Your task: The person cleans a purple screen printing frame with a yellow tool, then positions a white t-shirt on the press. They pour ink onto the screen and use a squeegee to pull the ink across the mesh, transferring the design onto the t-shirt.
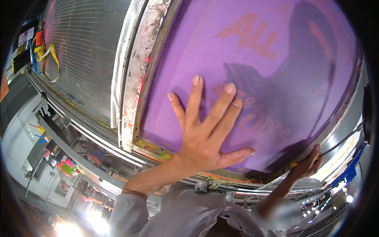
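Note:
My left hand point(203, 132) lies spread, fingers apart, palm down on the translucent purple mesh point(177, 59) of a screen frame, which shows faint orange lettering and a dark printed shape. The stained frame border point(138, 67) runs along its left side. Near the screen's lower right edge, my right hand point(310, 166) is closed on a thin dark rod-like tool point(341, 142), with a small yellow part beside the fingers. The exact grip is partly hidden by the fingers.
A dark metal platen point(83, 47) with fine white lines lies to the left, with a yellow measuring tape point(55, 59) at its edge. Metal rails point(79, 114) curve along the near side. Cluttered shelving point(63, 166) and bright lights sit beyond.

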### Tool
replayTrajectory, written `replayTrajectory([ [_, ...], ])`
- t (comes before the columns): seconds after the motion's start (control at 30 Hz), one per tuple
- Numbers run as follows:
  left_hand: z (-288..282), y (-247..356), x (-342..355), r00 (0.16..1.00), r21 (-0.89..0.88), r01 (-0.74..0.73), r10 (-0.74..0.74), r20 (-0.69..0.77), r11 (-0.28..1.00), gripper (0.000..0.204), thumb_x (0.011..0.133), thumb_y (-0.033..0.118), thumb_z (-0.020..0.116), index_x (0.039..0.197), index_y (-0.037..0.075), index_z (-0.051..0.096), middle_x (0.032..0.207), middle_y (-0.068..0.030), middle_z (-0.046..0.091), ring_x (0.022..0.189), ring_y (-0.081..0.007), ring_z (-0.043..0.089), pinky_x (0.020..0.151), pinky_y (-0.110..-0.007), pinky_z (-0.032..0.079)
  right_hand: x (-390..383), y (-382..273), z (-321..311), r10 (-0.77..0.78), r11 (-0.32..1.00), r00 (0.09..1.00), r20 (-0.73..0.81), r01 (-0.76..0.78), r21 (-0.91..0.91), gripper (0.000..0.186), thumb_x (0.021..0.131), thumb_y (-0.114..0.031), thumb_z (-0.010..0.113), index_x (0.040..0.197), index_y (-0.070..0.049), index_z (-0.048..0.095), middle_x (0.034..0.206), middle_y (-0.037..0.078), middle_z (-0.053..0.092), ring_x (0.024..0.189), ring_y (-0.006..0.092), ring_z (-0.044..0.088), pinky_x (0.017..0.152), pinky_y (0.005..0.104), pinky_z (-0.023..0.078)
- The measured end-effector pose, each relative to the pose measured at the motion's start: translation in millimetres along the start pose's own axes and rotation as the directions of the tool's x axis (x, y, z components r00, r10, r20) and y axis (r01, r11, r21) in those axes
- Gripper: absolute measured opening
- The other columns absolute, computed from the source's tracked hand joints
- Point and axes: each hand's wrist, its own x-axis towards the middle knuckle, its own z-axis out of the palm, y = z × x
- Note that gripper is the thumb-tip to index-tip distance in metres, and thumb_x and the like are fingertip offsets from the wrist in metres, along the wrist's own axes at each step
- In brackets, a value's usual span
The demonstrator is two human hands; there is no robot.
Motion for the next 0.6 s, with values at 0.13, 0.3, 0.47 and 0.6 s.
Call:
replayTrajectory([
  [0.13,0.2,2.8,3.5,1.000,0.033,-0.013,0.013,-0.004,0.999,0.097,0.083,0.083,0.046,0.134,0.002,0.061,0.147,-0.0158,0.052,0.143,-0.0587,0.024,0.111,-0.073,-0.007,-1.8,-5.4,7.3,-0.058,0.995,0.998,-0.032,0.060,0.084,0.030,0.096,-0.031,0.068,0.081,-0.007,0.059,0.074,-0.001,0.058,0.064,0.0076,0.053,0.057,0.0249,0.048],
  [0.3,-3.1,4.9,1.8,0.999,0.106,-0.021,0.015,0.052,0.994,0.096,0.083,0.078,0.052,0.143,0.003,0.052,0.153,-0.0152,0.046,0.144,-0.0580,0.022,0.110,-0.076,0.000,2.3,5.6,0.6,-0.036,0.997,0.999,-0.007,0.036,0.061,0.031,0.096,-0.032,0.069,0.081,-0.005,0.061,0.075,0.001,0.059,0.066,0.0075,0.053,0.056,0.0243,0.046],
  [0.47,-15.4,2.8,-0.1,0.998,0.019,-0.030,0.029,0.051,0.999,0.088,0.085,0.062,0.064,0.150,0.006,0.043,0.155,-0.0142,0.042,0.145,-0.0537,0.024,0.111,-0.075,0.005,6.6,13.0,5.4,-0.176,0.977,0.984,0.007,0.176,-0.118,0.038,0.097,-0.037,0.066,0.083,-0.001,0.061,0.077,0.004,0.052,0.072,0.0158,0.050,0.064,0.0349,0.041],
  [0.6,-48.2,-22.2,-27.2,0.986,-0.458,0.021,-0.096,-0.140,0.889,0.052,0.088,0.015,0.072,0.135,0.002,0.055,0.137,-0.0163,0.058,0.130,-0.0361,0.052,0.111,-0.047,0.037,5.7,11.7,2.3,-0.144,0.987,0.990,0.001,0.144,-0.067,0.039,0.100,-0.035,0.060,0.081,-0.002,0.063,0.068,0.003,0.054,0.062,0.0156,0.047,0.057,0.0358,0.037],
])
